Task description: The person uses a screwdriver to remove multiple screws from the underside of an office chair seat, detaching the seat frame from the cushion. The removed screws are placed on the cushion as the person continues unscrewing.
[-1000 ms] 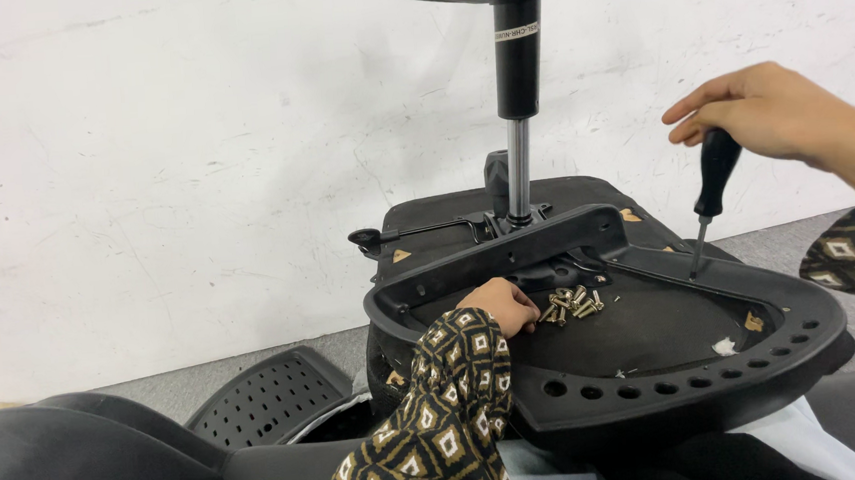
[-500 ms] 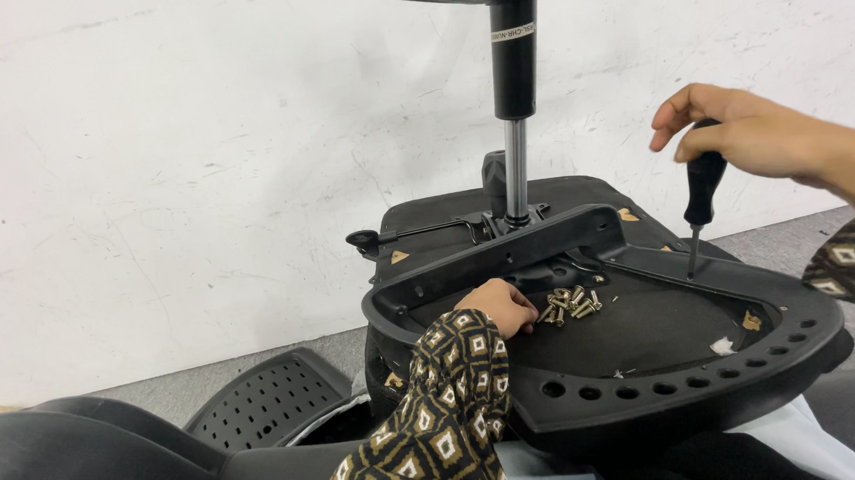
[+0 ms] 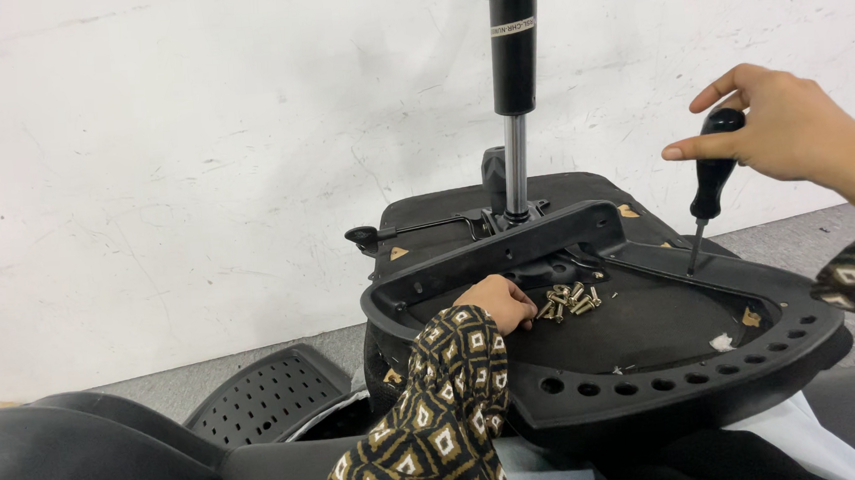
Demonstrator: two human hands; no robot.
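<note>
Your right hand [image 3: 791,129] has its fingers [image 3: 717,148] curled loosely over the black knob of the screwdriver [image 3: 713,185], forefinger lifted. The tool stands near upright, tip down on the chair seat underside [image 3: 654,329]. Your left hand [image 3: 497,303], fingers bunched together, touches the pile of screws [image 3: 569,300] on that seat.

Your right hand [image 3: 791,134] has slid left and down from the upper right of the frame, bringing the black-handled screwdriver [image 3: 710,185] with it. The tool now stands nearly upright (it leaned more before), its tip down on the right inner edge of the black seat pan [image 3: 658,374].
</note>
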